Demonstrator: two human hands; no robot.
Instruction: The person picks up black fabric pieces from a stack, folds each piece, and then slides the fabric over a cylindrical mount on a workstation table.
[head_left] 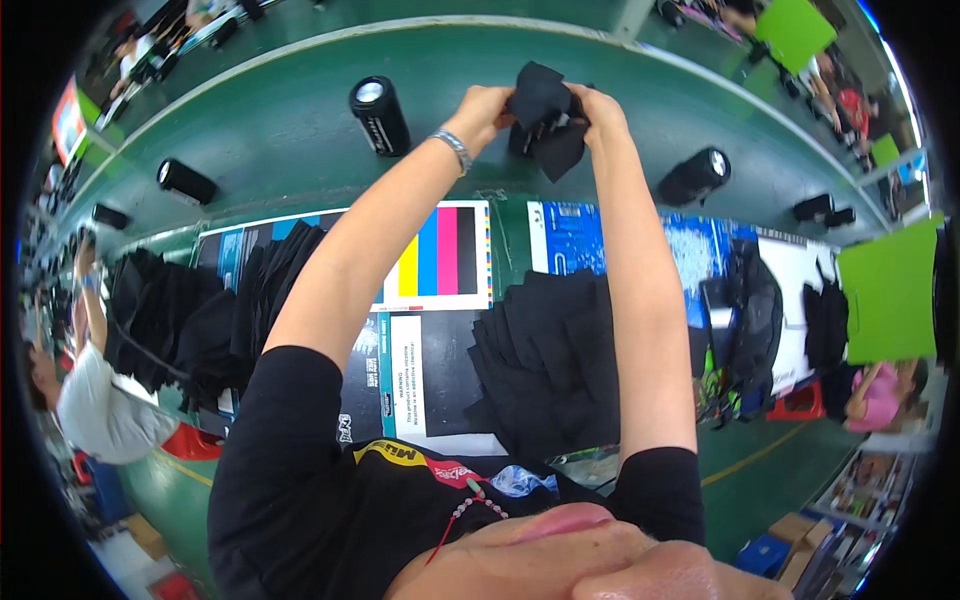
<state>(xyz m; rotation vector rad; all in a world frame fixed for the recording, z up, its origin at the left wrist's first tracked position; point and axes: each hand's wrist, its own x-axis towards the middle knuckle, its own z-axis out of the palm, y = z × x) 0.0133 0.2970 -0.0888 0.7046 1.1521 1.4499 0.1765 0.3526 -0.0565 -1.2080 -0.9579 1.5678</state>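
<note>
Black cloth piece point(545, 118) gripped between left hand point(485, 108) and right hand point(598, 112)

Bright, even overhead light fills the scene, with soft shadows only. Glare sits on the top of a black cylinder point(370, 92). Fisheye distortion bends the green belt point(300, 130) edges; the rim fades to black, and the near chin blurs.

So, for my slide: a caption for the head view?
Both hands hold a black fabric piece above a green belt.

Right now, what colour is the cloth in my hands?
Black. The cloth, held by both hands, shows best in the head view.
</note>
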